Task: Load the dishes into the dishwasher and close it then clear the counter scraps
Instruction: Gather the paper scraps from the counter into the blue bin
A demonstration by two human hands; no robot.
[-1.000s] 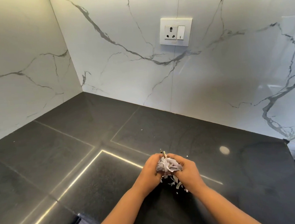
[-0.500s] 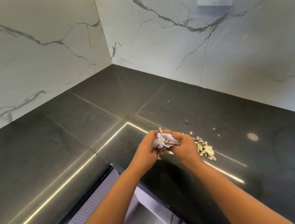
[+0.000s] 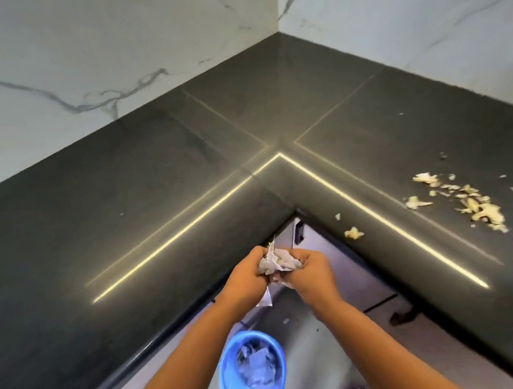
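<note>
Meanwhile both hands (image 3: 282,269) clutch scraps (image 3: 278,262) beyond the dark L-shaped counter (image 3: 127,221), marble walls (image 3: 81,54) behind.

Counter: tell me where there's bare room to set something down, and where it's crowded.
The left run of the counter, between the marble wall and the front edge, is bare, as is the back corner where the walls meet. The right run is crowded: pale scraps lie scattered there, with a stray piece by the inner corner.

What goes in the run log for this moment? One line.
both hands: left hand and right hand hold scraps | blue bin below | more scraps on counter
</note>
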